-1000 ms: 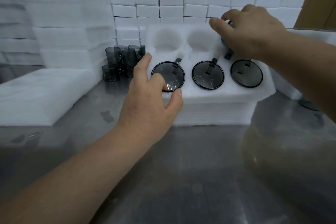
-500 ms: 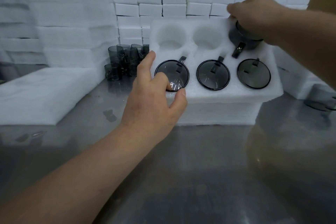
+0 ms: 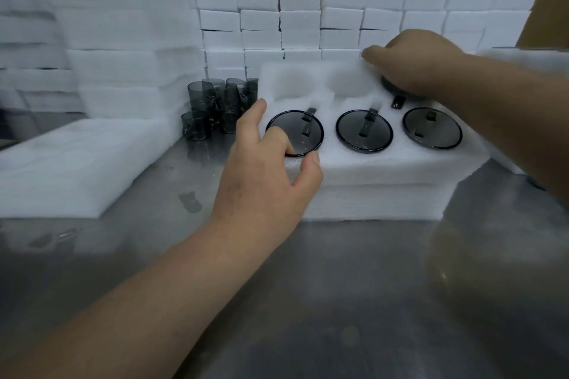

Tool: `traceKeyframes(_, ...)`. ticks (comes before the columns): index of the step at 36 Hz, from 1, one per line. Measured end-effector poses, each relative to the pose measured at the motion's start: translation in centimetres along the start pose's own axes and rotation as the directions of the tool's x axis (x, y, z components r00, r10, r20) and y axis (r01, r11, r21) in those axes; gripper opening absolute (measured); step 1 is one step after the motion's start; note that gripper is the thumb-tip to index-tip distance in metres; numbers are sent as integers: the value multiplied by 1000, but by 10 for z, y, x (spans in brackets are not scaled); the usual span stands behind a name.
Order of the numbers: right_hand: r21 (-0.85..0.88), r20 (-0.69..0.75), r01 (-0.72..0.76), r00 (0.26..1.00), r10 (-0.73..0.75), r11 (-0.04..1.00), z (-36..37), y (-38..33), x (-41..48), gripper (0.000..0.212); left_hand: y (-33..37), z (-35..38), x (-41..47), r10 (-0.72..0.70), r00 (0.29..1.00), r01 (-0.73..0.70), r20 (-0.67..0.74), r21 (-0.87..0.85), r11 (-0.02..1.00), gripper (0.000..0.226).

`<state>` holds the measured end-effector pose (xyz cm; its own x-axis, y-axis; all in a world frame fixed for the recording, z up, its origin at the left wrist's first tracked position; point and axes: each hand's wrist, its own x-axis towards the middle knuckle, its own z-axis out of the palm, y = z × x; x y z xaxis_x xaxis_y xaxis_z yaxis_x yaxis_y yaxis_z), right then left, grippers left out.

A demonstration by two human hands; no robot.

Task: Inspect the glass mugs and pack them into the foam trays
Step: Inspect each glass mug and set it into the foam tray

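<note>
Front row of foam tray (image 3: pixel 385 163) filled, right hand (image 3: pixel 421 64) closed over fourth mug (image 3: pixel 397 95) seating it – left hand (image 3: pixel 264 175) loosely spread, holding nothing, bracing tray – two pockets (image 3: pixel 291 84) empty, loose mugs (image 3: pixel 215 108) waiting.

Left hand (image 3: pixel 264 175): forearm stretched forward, palm down, fingers (image 3: pixel 254 114) spread, thumb crooked.
Right hand (image 3: pixel 421 61): reaching across, palm down, fingers curled.

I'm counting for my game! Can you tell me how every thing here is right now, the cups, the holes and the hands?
Front mugs: three, seated in the tray, mouths up.
Back right mug: in its hole, mostly hidden under the right hand.
Empty holes: two, back left and back middle.
Tray: four of six holes filled.
Loose mugs: clustered on the table, unpacked.
Left hand: resting on the tray, fingers at the left mug.
Right hand: pressing on the back right mug.
</note>
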<state>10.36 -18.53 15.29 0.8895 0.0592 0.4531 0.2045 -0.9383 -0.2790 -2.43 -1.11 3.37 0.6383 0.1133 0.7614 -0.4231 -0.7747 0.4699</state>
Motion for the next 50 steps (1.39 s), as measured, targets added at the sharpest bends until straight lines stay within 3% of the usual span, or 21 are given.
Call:
traceKeyframes(8,5,9,-12,1000,12,1000,15,6,1,59,0,-1,1,-20,1000,20,22,-1,1000,28)
traceKeyframes(12,-1,61,-27,998,27,1000,21,9,6,55,-3,0,0,-76,996,80,54,-80,994,12)
traceKeyframes(16,10,159,-67,985,64,998,30,9,11,50,-9,4,0,-94,995,97,44,-92,991,50)
traceKeyframes(27,35,320,-90,944,74,995,40,2,16,28,-13,5,-1,-161,983,176,85,-221,959,51)
traceKeyframes(33,-28,375,-30,926,39,999,47,7,29,32,-13,7,-3,-199,975,220,102,-273,936,64)
traceKeyframes(38,111,282,-120,956,85,986,47,18,36,56,-17,10,-5,-235,964,263,127,-297,918,68)
traceKeyframes(41,517,184,-189,977,107,835,26,24,36,50,-18,13,-5,-247,961,273,123,-310,911,68)
traceKeyframes(45,758,72,-281,933,353,589,-8,52,21,40,-18,15,-3,-333,936,349,113,-415,840,72)
traceKeyframes(48,815,246,-428,866,436,390,0,76,-11,50,-20,16,2,-486,854,497,185,-565,659,71)
traceKeyframes(50,828,367,-503,821,438,249,18,83,-39,50,-20,17,3,-591,769,584,244,-645,493,51)
